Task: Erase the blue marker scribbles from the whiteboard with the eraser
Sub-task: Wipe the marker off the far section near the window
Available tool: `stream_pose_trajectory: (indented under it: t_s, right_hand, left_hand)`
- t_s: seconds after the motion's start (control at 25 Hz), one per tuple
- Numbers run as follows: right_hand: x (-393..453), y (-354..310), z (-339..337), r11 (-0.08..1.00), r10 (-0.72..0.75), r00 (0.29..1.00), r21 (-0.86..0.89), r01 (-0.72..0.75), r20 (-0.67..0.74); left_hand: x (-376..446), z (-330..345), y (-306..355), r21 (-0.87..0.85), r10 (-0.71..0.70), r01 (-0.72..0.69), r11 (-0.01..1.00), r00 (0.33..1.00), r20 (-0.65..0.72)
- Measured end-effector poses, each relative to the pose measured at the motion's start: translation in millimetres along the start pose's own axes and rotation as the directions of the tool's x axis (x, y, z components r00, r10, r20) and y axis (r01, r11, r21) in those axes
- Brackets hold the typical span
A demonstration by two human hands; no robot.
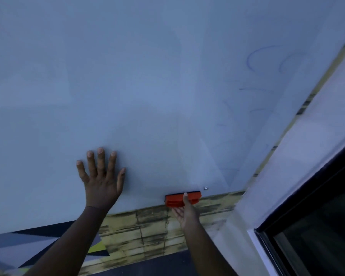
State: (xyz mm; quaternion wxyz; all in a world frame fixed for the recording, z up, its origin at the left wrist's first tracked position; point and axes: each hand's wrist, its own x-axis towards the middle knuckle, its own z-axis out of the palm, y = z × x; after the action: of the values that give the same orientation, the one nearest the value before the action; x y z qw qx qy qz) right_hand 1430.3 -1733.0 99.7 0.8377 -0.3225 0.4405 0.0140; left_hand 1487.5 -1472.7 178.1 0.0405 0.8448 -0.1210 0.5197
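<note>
Left hand point(101, 181) flat on whiteboard point(127, 76); right hand point(184, 213) grips eraser point(177, 200) above brick-patterned wall point(143, 232).

Dim bluish light; stone-patterned wall point(147, 226), geometric carpet point(18, 246), dark window point(317, 236) at right.

A wall with a worn yellowish brick pattern point(151, 228) serves as landmark. Below it lies a carpet of grey, black and yellow angular shapes point(48, 242). To its right stands a pale wall column point(307, 152), and beyond that a dark-framed window point(317, 236). A small metal screw point(205, 188) sits just above the brick pattern.
</note>
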Motion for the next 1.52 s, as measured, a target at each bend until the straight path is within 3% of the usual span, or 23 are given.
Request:
stream_pose_trajectory:
  t_s: [0.08, 0.16, 0.24, 0.36, 0.4, 0.48, 0.56, 0.64, 0.8, 0.92, 1.04, 1.12, 1.28, 1.36, 1.44, 1.52]
  right_hand:
    - [-10, -10, 2, 0.995, -0.092, 0.996, -0.023, 0.092, -0.012]
    - [-30, -33, 10, 0.917, -0.393, 0.917, -0.101, 0.385, -0.072]
    - [-53, -68, 18, 0.725, -0.683, 0.730, -0.149, 0.672, -0.028]
    - [-80, -110, 31, 0.310, -0.930, 0.347, -0.251, 0.917, 0.119]
    - [-82, -114, 35, 0.169, -0.958, 0.226, -0.291, 0.942, 0.176]
    - [-83, -102, 41, -0.058, -0.943, 0.077, -0.387, 0.920, 0.323]
    - [-74, -79, 39, -0.321, -0.860, -0.020, -0.510, 0.798, 0.510]
    - [-63, -62, 31, -0.482, -0.779, -0.064, -0.530, 0.698, 0.624]
    - [-82, -99, 40, -0.573, -0.746, -0.188, -0.472, 0.670, 0.639]
    - [-128, -180, 70, -0.449, -0.869, -0.278, -0.415, 0.792, 0.409]
    - [-173, -232, 102, -0.353, -0.923, -0.273, -0.316, 0.881, 0.270]
    - [-182, -218, 114, -0.406, -0.898, -0.306, -0.325, 0.854, 0.317]
    - [-169, -156, 108, -0.698, -0.675, -0.406, -0.352, 0.624, 0.616]
    - [-174, -165, 105, -0.792, -0.575, -0.441, -0.332, 0.512, 0.689]
    - [-186, -194, 104, -0.840, -0.530, -0.465, -0.364, 0.402, 0.709]
    - [-198, -235, 104, -0.801, -0.597, -0.487, -0.434, 0.413, 0.637]
  left_hand:
    - [-8, -4, 10, -0.007, -0.051, 0.051, 0.999, 0.998, 0.047]
    - [-17, -9, 27, -0.019, -0.109, 0.111, 0.994, 0.990, 0.092]
    - [-22, -16, 45, -0.043, -0.156, 0.163, 0.986, 0.980, 0.126]
    - [-14, -29, 73, -0.090, -0.259, 0.268, 0.959, 0.960, 0.106]
    - [-6, -33, 81, -0.109, -0.298, 0.306, 0.946, 0.951, 0.086]
    - [20, -39, 94, -0.148, -0.316, 0.320, 0.936, 0.947, 0.048]
    - [51, -44, 99, -0.156, -0.231, 0.230, 0.961, 0.973, 0.016]
    - [85, -50, 93, -0.144, -0.106, 0.099, 0.985, 0.994, -0.038]
    - [149, -68, 72, -0.115, -0.040, 0.021, 0.993, 0.986, -0.160]
    - [194, -83, 62, -0.123, -0.048, 0.018, 0.992, 0.969, -0.242]
    - [240, -94, 53, -0.110, -0.018, -0.018, 0.994, 0.949, -0.316]
    - [257, -92, 53, -0.086, -0.007, -0.022, 0.996, 0.945, -0.327]
    - [256, -77, 53, -0.011, 0.061, -0.068, 0.998, 0.947, -0.315]
    - [255, -74, 50, -0.020, 0.076, -0.087, 0.996, 0.943, -0.325]
    - [255, -75, 50, -0.031, 0.081, -0.097, 0.995, 0.938, -0.338]
    - [253, -75, 51, -0.047, 0.077, -0.098, 0.994, 0.939, -0.335]
